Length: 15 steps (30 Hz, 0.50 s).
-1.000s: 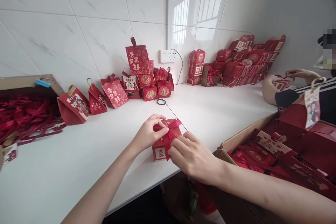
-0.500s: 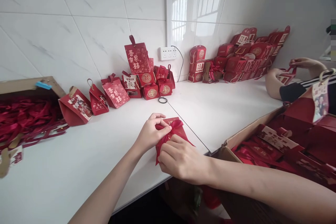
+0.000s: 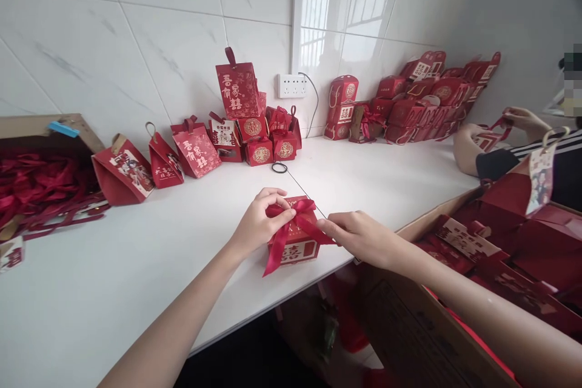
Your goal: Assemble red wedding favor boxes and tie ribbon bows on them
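Note:
A small red gift box with a pale front label and dark characters sits on the white table near its front edge. Across its top lies a shiny red ribbon tied in a bow, one tail hanging down the front left. My left hand pinches the ribbon at the bow's knot. To the right of the box, my right hand has its fingers closed at the other ribbon tail, which runs out under them. The fingertips partly cover that tail.
Finished-looking red boxes stand along the tiled wall, with a larger stack at back right. A carton of red ribbons is on the left. An open carton of red boxes stands right. Another person's hand holds a red item.
My right hand has moved off the box front to the right, uncovering the label and the left ribbon tail. My left hand stays at the knot. The view has shifted slightly.

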Motion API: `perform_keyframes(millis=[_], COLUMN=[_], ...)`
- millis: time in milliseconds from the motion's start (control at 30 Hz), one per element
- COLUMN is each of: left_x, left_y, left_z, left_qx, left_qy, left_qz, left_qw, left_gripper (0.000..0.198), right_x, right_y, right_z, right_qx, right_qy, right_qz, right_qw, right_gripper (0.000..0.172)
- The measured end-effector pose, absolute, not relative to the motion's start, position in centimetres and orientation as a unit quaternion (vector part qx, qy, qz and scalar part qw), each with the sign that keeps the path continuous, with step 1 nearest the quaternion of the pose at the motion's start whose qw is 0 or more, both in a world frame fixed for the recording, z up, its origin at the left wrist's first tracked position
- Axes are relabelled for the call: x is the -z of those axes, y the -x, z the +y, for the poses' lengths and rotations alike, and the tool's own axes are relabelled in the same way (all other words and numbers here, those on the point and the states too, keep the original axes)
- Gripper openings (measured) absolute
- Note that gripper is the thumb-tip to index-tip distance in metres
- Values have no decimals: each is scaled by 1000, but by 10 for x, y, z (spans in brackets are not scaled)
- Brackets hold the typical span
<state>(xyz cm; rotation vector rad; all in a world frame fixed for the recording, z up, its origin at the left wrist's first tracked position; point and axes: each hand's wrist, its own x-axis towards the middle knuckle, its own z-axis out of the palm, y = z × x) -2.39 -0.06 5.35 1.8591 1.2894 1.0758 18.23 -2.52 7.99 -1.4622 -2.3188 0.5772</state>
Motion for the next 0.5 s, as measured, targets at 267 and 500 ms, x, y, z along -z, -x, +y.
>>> perform_keyframes(millis=[267, 500], left_x=[-55, -53], left_y=[44, 50], left_z=[5, 1], left_qx=[-497, -428], left_qy=[-638, -672], left_qz=[518, 513], left_qw=[278, 320], left_gripper=[33, 30], right_x=[-65, -63], right_y=[-176, -163], right_z=[15, 18], right_qx=[-335, -367], right_qy=[444, 450], right_qz=[-771, -750], right_qw=[311, 317], right_gripper=[36, 30])
